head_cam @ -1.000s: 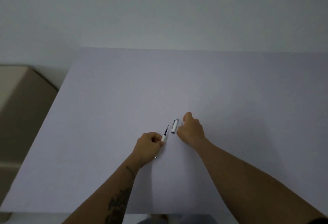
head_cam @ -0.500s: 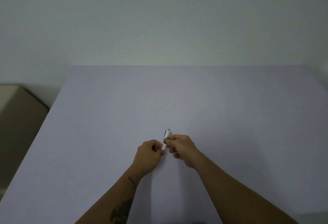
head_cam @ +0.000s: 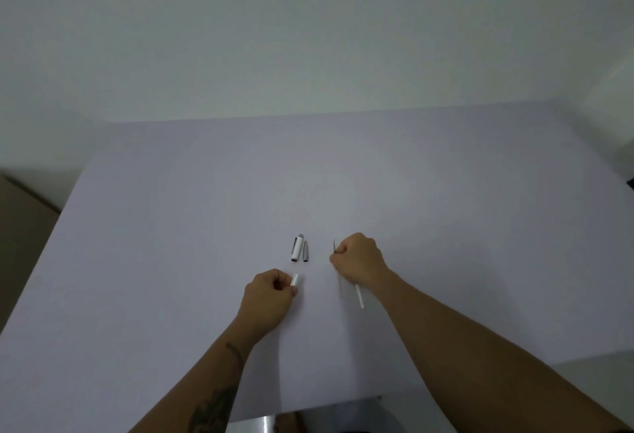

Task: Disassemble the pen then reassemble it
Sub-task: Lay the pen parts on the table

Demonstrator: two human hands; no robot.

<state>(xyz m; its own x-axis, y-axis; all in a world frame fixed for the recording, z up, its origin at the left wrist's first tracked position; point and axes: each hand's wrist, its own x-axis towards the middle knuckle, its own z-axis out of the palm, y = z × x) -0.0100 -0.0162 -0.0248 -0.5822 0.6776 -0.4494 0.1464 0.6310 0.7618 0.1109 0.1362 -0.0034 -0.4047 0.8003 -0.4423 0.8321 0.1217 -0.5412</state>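
Hands parted since earlier — right hand [head_cam: 360,258] grips refill [head_cam: 359,295], left hand [head_cam: 269,297] grips barrel [head_cam: 295,280]; cap [head_cam: 297,247] on table [head_cam: 171,226].

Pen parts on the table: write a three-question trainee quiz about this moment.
1. True or false: the white pen cap lies on the table, touched by neither hand.
2. Which hand grips the thin refill? A) left hand B) right hand
3. Fill in: beside the cap lies a small grey ____.

Key: 1 true; 2 B; 3 tip piece.
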